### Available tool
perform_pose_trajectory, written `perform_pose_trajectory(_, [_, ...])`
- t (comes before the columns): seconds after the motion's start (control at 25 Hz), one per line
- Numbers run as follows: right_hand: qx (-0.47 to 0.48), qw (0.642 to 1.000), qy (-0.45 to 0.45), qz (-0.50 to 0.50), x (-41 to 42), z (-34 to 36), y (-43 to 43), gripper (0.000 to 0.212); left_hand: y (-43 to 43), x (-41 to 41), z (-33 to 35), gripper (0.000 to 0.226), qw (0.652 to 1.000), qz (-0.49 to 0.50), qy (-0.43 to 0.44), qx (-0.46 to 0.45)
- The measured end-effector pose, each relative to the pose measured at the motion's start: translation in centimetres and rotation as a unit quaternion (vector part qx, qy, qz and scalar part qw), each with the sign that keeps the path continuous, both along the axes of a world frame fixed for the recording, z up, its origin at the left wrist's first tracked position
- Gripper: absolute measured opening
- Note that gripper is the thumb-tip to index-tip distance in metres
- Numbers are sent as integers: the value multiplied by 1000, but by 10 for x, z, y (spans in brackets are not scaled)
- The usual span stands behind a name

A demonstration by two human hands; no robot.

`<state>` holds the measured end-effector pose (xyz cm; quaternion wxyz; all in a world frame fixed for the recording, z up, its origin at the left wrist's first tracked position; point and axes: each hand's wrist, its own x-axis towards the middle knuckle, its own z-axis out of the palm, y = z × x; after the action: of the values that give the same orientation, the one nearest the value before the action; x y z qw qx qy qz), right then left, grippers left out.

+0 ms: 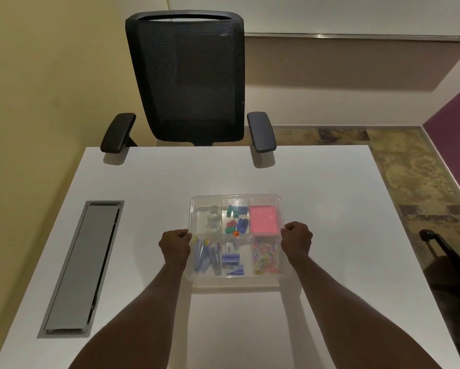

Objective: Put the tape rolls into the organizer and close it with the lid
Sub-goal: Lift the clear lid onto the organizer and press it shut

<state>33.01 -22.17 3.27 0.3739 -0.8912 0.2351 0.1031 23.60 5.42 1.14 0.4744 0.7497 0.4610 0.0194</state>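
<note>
Near the table's front edge, the organizer sits with the clear lid on top, tape rolls inside at back-left. Left hand and right hand are curled, pinching the lid's side edges. Press both sides evenly so it seats flat.

Both bare forearms reach forward from the bottom edge, angling inward toward each other. The left hand is curled into a loose fist, knuckles up, thumb side turned inward. The right hand mirrors it, fingers folded tight, level with the left and well apart from it
</note>
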Motion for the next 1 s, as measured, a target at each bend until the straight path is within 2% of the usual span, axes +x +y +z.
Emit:
perform_pose_trajectory(0.32, [2, 1000, 5, -19, 2, -4, 6, 11, -6, 0, -1, 24, 1000, -1, 4, 10])
perform_pose_trajectory(0.44, [-20, 1000, 13, -13, -1, -2, 12, 21, -13, -4, 0, 34, 995, -37, -10, 95])
perform_pose_trajectory(0.56, [-120, 988, -30, 94, -3, 2, 17, 38, -27, 5, -1, 48, 967, -116, -32, 225])
perform_pose_trajectory(0.64, [-171, 966, -61, 185, 3, 3, 19, 48, -40, 24, -1, 59, 951, -201, -38, 233])
perform_pose_trajectory(0.76, [-181, 941, -48, 283, 20, 0, 22, 72, -65, 61, -2, 84, 912, -349, -29, 215])
perform_pose_trajectory(0.92, [-191, 915, -15, 356, 44, -6, 28, 86, -90, 111, -8, 106, 832, -482, 84, 261])
perform_pose_trajectory(1.0, [-188, 907, 8, 376, 50, -9, 29, 89, -94, 125, -11, 115, 813, -506, 132, 255])
